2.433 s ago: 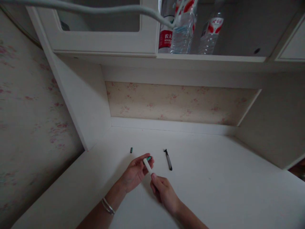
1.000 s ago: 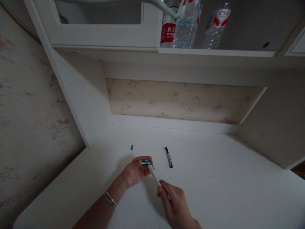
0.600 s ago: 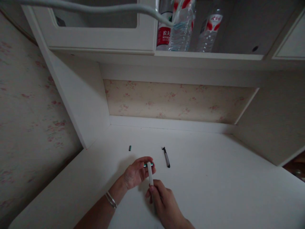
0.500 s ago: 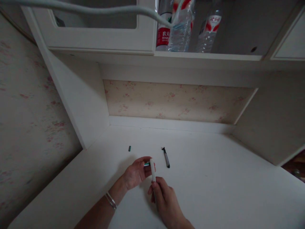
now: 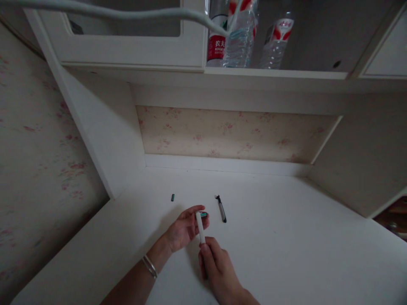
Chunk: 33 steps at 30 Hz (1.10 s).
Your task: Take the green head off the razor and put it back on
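Note:
My right hand (image 5: 219, 267) is closed around the lower part of a slim white stick (image 5: 200, 228), which points up and away. My left hand (image 5: 182, 228) has its fingers curled around a small green-and-black piece (image 5: 204, 214) that looks like a razor head. The stick's upper end crosses in front of this piece; whether the two are joined cannot be made out. Beyond the hands lies a grey-and-black razor handle (image 5: 221, 209) with a narrow forked end. A second green-and-black piece (image 5: 173, 197) of similar look rests on the table to its left.
The white tabletop (image 5: 286, 254) runs back to a low ledge and flowered wallpaper (image 5: 222, 131). Above it, a cabinet shelf (image 5: 273, 73) holds plastic bottles (image 5: 240, 46). A pale cable (image 5: 127, 13) crosses the top of view. White side panels (image 5: 101, 127) flank the table.
The white stick's upper end has shifted slightly left. The green-and-black piece in my left hand now shows to the right of the stick rather than to its left.

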Motion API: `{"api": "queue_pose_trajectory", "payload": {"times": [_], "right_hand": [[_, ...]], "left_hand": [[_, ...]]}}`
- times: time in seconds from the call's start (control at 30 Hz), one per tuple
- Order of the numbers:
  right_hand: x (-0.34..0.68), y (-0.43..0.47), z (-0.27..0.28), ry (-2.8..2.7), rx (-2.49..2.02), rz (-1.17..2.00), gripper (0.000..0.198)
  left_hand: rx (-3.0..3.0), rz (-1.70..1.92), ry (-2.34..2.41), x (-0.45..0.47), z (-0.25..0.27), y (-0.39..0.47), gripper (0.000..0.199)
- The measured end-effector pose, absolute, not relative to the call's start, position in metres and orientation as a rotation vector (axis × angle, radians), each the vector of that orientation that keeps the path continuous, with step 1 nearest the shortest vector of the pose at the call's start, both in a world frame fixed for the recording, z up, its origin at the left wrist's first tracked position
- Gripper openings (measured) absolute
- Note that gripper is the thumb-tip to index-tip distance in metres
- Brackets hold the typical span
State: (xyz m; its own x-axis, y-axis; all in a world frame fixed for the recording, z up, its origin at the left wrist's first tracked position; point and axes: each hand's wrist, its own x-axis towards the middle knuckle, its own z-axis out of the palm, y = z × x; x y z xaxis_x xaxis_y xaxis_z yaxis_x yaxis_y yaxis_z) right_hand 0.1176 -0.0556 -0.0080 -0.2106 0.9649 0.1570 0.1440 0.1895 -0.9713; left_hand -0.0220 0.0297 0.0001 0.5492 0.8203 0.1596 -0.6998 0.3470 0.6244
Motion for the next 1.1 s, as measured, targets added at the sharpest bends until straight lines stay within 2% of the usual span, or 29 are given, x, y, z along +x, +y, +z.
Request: {"api": "queue_pose_trajectory", "payload": {"times": [0.5, 1.1], "right_hand": [[0.1181, -0.0484, -0.0159, -1.405, -1.193, 1.095, 0.036], [0.1183, -0.048, -0.0156, -1.358, -1.115, 1.222, 0.038]], "left_hand": [[0.684, 1.022, 0.226, -0.0186, 0.0013, 0.033, 0.03], [0.696, 1.029, 0.263, -0.0195, 0.0025, 0.0299, 0.032]]}}
